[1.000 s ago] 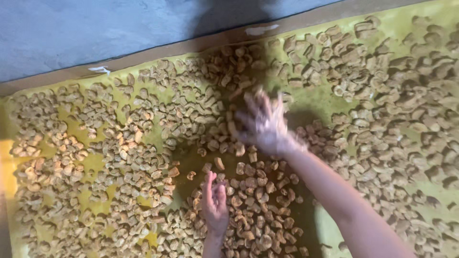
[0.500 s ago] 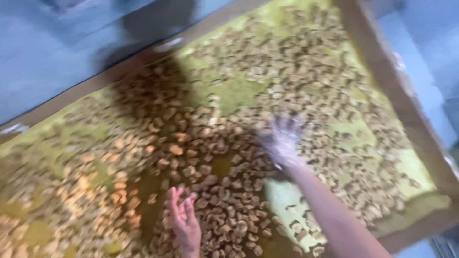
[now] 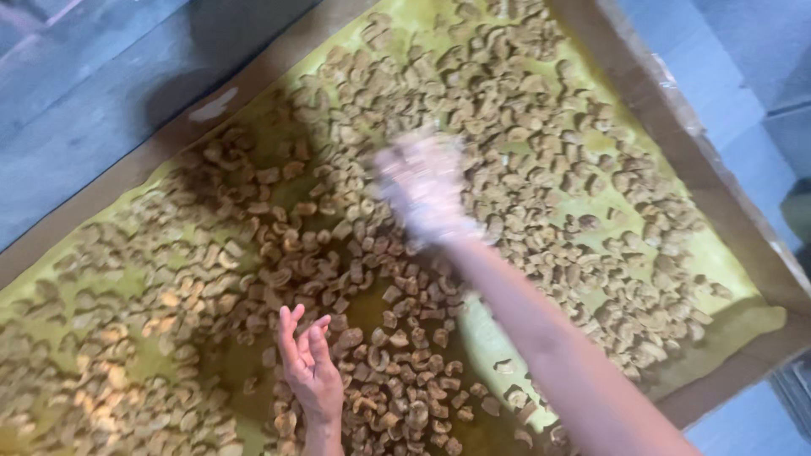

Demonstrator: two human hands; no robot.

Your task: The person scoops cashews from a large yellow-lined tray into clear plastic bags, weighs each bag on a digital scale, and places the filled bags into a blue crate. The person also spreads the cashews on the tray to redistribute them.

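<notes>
Many small tan curved pieces (image 3: 524,110), like nut kernels, lie spread over a yellow-green sheet (image 3: 718,253). My right hand (image 3: 422,186) reaches out over the middle of the spread; it is motion-blurred and pale with dust, so its fingers are hard to make out. My left hand (image 3: 308,363) is near the bottom edge, palm up, fingers apart and slightly curled, with nothing in it, just above the pieces.
A brown wooden frame (image 3: 676,127) borders the sheet at the right and along the top left. Beyond it is a grey-blue floor (image 3: 101,101). The pieces are thinner near the right corner.
The view has swung left and closer. My right hand has moved up and left across the pieces. My left hand stays low, palm up.
</notes>
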